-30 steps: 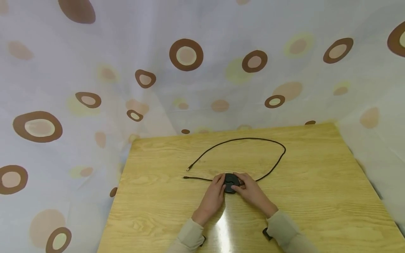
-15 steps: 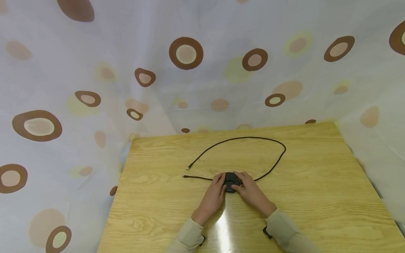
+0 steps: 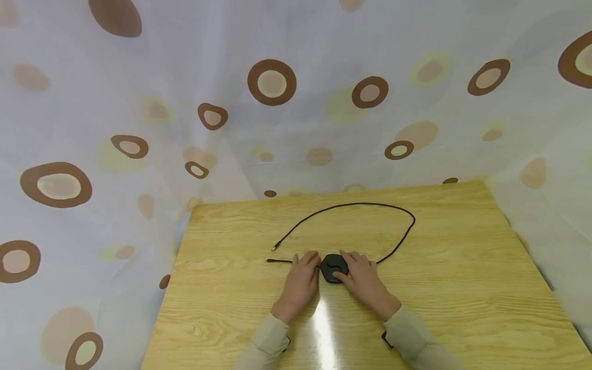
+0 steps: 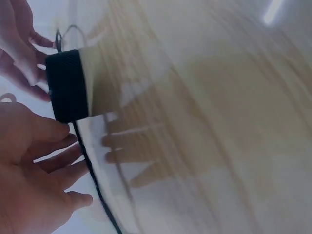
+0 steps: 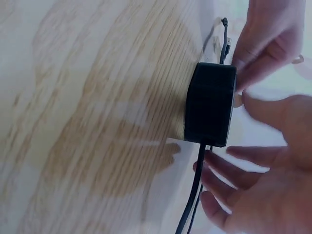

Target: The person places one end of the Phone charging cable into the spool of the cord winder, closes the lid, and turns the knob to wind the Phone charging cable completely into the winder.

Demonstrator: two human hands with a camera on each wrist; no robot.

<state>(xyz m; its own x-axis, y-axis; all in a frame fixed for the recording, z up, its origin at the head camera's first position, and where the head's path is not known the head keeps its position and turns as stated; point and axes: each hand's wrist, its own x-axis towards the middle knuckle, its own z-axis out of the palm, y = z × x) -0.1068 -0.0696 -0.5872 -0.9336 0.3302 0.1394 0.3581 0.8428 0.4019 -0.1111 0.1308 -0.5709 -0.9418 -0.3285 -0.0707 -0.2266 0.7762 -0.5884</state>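
A small black hexagonal box (image 3: 330, 274) with a curved groove on top stands on the wooden table in the head view. My right hand (image 3: 367, 282) holds it from the right, thumb on its top and fingers at the far side. My left hand (image 3: 298, 285) is beside it on the left, over the cable. In the left wrist view, its spread, loosely bent fingers (image 4: 63, 170) lie behind the black cable (image 4: 99, 187), one fingertip right at the box's edge. The right wrist view shows the box (image 5: 209, 105) with cable leaving both sides.
From the box's right, the cable (image 3: 370, 203) makes a wide loop over the back of the table (image 3: 462, 288); its silver-tipped plug (image 3: 276, 246) lies at the left. Another plug end (image 3: 270, 260) is just below it. A white dotted sheet (image 3: 296, 123) surrounds the table's back and sides.
My left hand has let go of the box and shifted left onto the cable, uncovering the box's left side. My right hand stays on the box, its thumb reaching slightly further over the top.
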